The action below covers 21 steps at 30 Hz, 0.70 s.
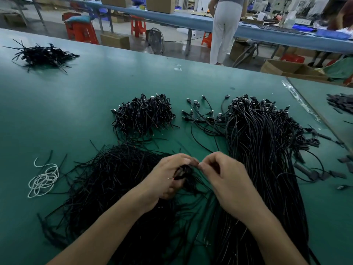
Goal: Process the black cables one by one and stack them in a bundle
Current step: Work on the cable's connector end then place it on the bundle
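So both hands sit just in front of me over the green table mat point(57, 115). The left hand point(168, 176) is curled round a small coiled black cable point(184, 174). The right hand point(225, 180) pinches the top of that same coil, fingertips nearly touching the left's. Underneath lies a messy spread of thin black strands point(114, 188), with a long sheaf of straight black cables point(263, 169) to the right and a loose white cord point(44, 180) off left. Further back there's a heap of coiled black cables point(143, 115), then a smaller dark pile point(44, 54) far left.
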Each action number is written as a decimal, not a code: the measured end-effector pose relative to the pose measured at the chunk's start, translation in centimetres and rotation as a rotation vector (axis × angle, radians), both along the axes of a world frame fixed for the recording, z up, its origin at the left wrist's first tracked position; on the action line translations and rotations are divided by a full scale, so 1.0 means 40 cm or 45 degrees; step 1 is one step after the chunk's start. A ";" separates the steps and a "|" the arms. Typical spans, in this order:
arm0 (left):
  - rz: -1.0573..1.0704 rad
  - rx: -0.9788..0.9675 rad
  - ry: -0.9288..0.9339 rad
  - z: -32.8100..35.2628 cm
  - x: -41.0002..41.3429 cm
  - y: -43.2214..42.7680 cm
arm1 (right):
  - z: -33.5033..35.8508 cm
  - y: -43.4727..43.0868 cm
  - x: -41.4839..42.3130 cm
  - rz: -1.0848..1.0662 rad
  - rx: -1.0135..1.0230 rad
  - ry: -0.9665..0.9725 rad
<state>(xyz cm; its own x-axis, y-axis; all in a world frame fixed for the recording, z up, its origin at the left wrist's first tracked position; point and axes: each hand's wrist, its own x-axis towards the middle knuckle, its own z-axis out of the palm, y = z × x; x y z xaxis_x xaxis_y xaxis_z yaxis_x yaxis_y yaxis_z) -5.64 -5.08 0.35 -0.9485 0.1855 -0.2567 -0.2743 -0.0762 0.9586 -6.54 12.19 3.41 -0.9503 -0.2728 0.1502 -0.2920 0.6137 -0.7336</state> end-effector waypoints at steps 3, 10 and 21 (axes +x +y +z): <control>-0.023 0.047 0.040 0.007 0.003 0.018 | -0.018 -0.012 0.008 0.168 0.204 0.086; 0.212 0.157 0.087 0.012 0.004 0.027 | -0.007 -0.009 0.018 0.362 0.557 0.472; 0.387 0.124 0.188 -0.006 -0.007 0.039 | -0.049 -0.054 0.022 0.027 -0.429 -0.274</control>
<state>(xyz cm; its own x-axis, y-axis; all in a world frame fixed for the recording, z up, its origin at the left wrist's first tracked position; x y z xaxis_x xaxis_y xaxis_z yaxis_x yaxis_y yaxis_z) -5.94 -3.51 0.10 -0.9897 -0.0942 -0.1076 -0.0840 -0.2260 0.9705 -5.66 10.02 1.44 -0.9646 -0.2618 0.0323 -0.1193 0.3235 -0.9387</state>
